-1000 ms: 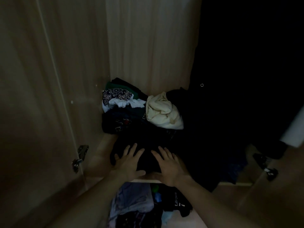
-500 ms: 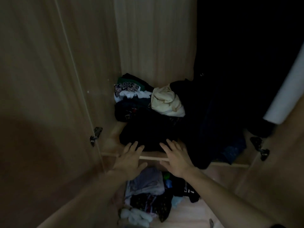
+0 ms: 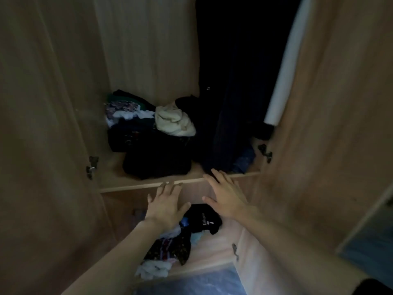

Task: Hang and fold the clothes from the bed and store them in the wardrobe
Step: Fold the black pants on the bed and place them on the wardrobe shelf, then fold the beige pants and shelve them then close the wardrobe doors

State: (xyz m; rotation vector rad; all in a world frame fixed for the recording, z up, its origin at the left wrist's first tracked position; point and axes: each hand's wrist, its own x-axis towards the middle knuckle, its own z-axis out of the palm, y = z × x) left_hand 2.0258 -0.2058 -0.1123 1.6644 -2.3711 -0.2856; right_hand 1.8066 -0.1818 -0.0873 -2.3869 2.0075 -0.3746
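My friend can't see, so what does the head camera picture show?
A person's open left grip and right grip are held out at the front edge of a wardrobe shelf. A folded black garment lies on it before a heap of clothes, with more clothes below.

The wardrobe (image 3: 148,50) is matt, pale wood-grain board; its hinges (image 3: 91,167) are dull metal; the folded black garment (image 3: 157,165) is soft matt cloth.

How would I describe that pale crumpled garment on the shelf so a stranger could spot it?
In the open wardrobe, look at the pile on the upper shelf. The cream garment sits on top, right of the patterned clothes and left of the dark hanging clothes. It alone is cream and bunched; its neighbours are mostly black.
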